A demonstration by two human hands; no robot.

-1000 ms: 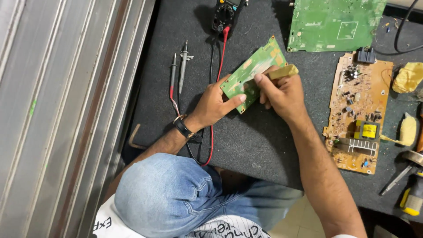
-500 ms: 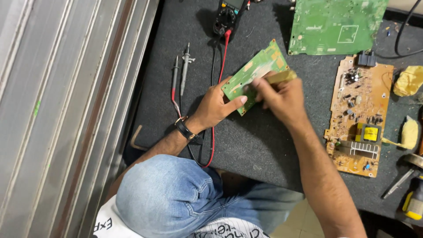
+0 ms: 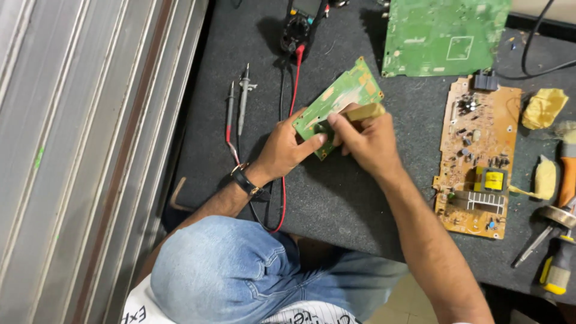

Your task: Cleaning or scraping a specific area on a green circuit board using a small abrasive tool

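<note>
Left hand pinches the small green circuit board by its lower edge while the right hand has its fingers closed around a tan brush on top, so heavy scrubbing could probably twist it loose.

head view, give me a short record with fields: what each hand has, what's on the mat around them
left hand: left hand grips the lower end of the small green circuit board, tilted above the mat
right hand: right hand presses a tan brush-like tool on that board
mat: dark mat
left of hands: two test probes with red and black leads
top: multimeter, large green board
right: orange-brown board, screwdrivers
</note>
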